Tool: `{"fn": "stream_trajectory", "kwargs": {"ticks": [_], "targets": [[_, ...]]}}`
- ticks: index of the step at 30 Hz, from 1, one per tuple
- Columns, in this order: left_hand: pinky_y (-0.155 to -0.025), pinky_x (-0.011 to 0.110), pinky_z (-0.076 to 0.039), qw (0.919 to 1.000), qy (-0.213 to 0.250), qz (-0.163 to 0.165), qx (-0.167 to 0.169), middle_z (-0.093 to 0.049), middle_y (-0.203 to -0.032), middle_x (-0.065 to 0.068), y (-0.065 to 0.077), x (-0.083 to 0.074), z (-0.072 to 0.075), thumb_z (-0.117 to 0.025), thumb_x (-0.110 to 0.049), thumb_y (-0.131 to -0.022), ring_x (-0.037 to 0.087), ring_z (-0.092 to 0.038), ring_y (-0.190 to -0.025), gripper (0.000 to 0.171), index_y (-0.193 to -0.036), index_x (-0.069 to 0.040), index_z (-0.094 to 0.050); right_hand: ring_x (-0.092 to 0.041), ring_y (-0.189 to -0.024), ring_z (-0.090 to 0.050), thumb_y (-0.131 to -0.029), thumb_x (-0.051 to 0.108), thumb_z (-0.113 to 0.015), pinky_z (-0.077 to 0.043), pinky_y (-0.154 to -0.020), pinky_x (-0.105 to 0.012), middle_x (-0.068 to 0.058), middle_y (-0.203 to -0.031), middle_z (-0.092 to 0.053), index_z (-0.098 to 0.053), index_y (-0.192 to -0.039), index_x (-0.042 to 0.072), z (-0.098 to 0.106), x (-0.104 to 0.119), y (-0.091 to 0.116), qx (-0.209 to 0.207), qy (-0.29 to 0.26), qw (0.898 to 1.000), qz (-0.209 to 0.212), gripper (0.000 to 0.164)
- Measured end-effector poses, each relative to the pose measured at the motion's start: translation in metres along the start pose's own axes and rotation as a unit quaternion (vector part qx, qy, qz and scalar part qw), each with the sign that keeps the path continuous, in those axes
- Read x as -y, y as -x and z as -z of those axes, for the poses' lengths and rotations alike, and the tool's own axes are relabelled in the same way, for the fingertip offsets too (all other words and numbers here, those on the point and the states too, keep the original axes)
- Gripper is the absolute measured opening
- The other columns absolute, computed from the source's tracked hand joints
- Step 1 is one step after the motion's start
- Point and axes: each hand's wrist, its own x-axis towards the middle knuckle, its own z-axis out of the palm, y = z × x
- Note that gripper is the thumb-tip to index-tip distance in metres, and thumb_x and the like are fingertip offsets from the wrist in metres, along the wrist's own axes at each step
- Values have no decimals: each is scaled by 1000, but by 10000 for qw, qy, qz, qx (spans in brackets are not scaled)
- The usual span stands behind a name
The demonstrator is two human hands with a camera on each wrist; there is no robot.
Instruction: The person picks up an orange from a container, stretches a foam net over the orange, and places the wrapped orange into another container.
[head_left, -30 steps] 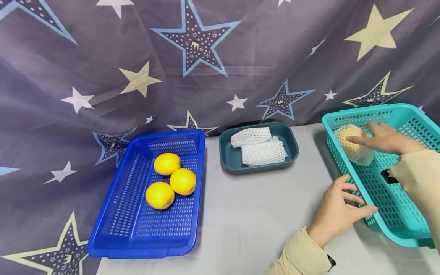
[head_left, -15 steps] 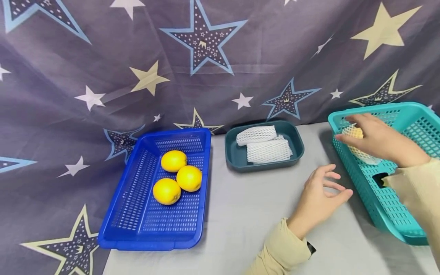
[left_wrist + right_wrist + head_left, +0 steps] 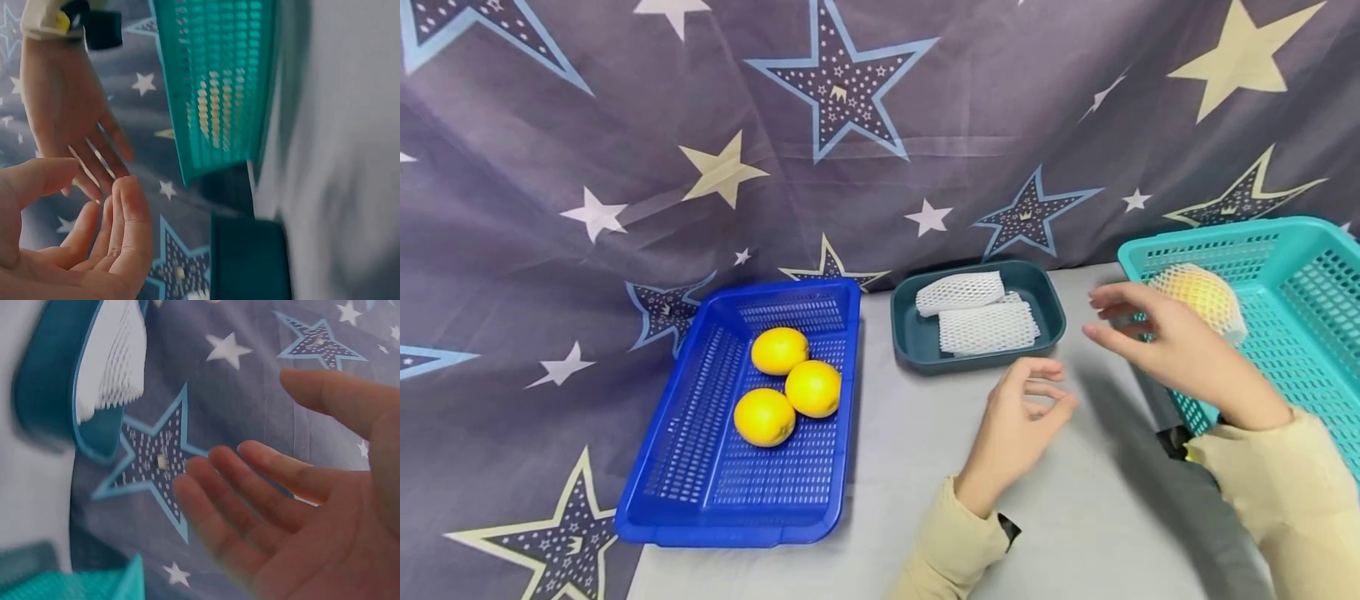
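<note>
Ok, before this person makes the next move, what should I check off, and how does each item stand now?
1. Left hand holding nothing: ok.
2. Right hand holding nothing: ok.
3. Netted fruit inside the teal basket: ok, against the side nearer the tray.
4. All fruit netted: not ok; three yellow citrus fruits lie bare in the blue basket.
5. White foam net sleeves available: ok, at least two lie in the tray.
6. Enough sleeves for all three: cannot tell; they overlap, so the count is unclear.
</note>
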Motion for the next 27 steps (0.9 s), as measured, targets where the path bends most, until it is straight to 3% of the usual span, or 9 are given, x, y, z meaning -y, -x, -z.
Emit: {"fn": "stream_trajectory", "kwargs": {"ticks": [2,5,14,22,27], "targets": [[-83,19,-54,9999,-57,123,-83,-64,-123,4,4,4,9,-67,-17,-95,5,-64,-101,29,-123,-11,-60,-33,-108,-61,-96,24,-67,-54,-83,-21,-19,-126,-61,-57,-130,-1,-11,2,2,-54,-223,9997,18,43],[-84,21,-55,9994,-128,257,-200,-64,-121,5,9,9,21,-68,-17,-95,6,-65,-103,25,-119,-12,-62,-29,-105,-62,-96,23,-67,-45,-79,-4,-16,-122,-63,-59,-128,1,-26,3,5,-139,-470,9988,20,40],[-87,24,-55,9957,-409,623,-548,-63,-117,-2,20,28,45,-68,-19,-95,9,-65,-103,20,-114,-14,-64,8,-99,-58,-97,16,-65,-48,-83,-6,-13,-116,-67,-61,-125,3,-63,-10,18,-186,-1003,9947,156,31],[-87,26,-56,9938,-485,674,-734,-64,-117,1,26,41,55,-68,-16,-94,11,-67,-102,24,-115,-6,-65,5,-98,-61,-95,6,-65,-52,-81,-11,-13,-113,-67,-62,-121,0,-83,-21,22,-256,-1319,9904,338,27],[-88,28,-56,9947,-390,750,-591,-66,-119,1,27,36,61,-68,-19,-95,12,-67,-104,25,-117,-7,-65,8,-99,-58,-95,8,-66,-51,-81,-11,-12,-113,-67,-62,-121,1,-85,-21,21,-232,-1274,9912,285,27]]}}
